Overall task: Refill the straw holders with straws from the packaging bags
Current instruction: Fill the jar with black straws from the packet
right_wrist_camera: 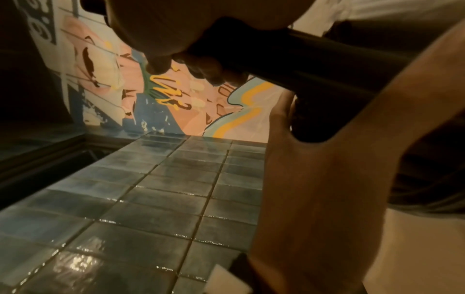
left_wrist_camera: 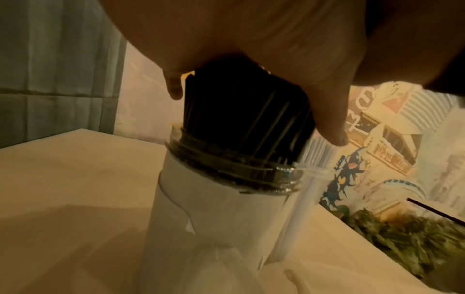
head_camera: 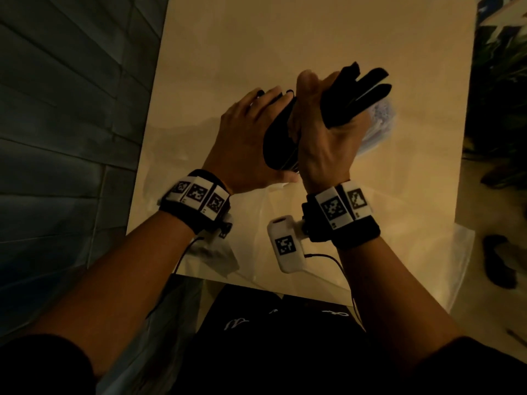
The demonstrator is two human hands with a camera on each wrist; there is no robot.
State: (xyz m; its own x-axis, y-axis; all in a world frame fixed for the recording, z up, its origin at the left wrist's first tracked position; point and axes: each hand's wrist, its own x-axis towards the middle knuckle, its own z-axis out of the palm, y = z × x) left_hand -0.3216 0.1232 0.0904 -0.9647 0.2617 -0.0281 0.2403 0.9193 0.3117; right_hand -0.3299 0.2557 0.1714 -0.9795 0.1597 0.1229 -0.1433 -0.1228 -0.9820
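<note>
Straws (left_wrist_camera: 241, 111) standing in holder (left_wrist_camera: 216, 208) on table (left_wrist_camera: 62, 179); second holder (left_wrist_camera: 309, 191) just right; bags (head_camera: 356, 246) at near edge.

It looked like a café or drinks shop. Beyond the hands a bright comic-style mural (left_wrist_camera: 385, 127) covered the wall, and glazed blue-grey tiles (right_wrist_camera: 161, 179) lined the wall to the left of the left hand (head_camera: 245, 141). The hands worked over a plain pale table (head_camera: 313, 44), with leafy green plants (left_wrist_camera: 392, 234) to the right and dim, warm lighting throughout.
</note>
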